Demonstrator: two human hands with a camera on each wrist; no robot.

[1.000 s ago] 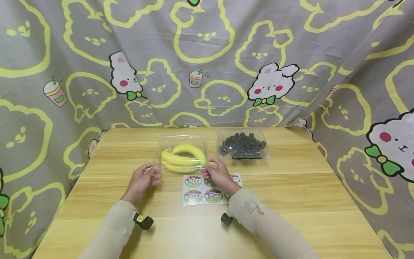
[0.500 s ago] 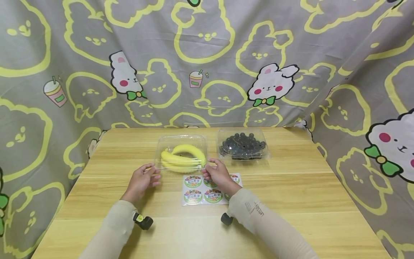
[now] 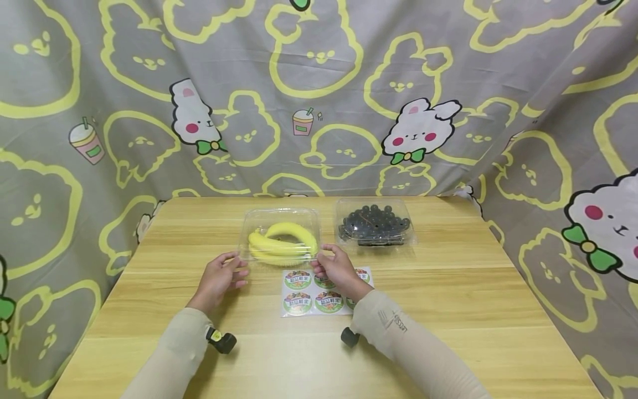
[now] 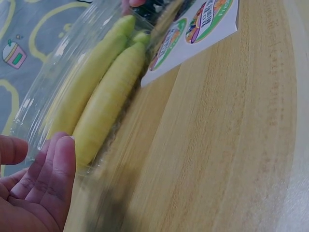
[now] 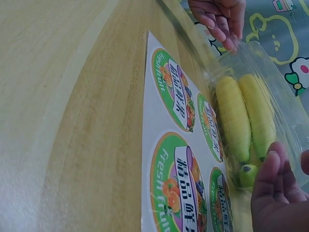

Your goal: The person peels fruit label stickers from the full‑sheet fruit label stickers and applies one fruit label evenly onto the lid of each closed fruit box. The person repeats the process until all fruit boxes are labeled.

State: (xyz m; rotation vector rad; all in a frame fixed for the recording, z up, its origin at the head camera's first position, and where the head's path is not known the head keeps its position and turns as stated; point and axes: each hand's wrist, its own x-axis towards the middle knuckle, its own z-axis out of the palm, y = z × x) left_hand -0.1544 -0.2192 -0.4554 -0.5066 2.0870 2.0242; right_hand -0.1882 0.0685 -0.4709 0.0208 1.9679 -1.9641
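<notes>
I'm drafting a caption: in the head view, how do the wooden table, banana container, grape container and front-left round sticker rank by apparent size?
Largest: wooden table
Next: banana container and grape container, too alike to rank
Smallest: front-left round sticker

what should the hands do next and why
I'd probably move the right hand from the banana box to the sticker sheet: the box sits on the table with no sticker visible on it, and the sheet lies partly under that hand. The left hand, at the other near corner, could steady the box.
</notes>
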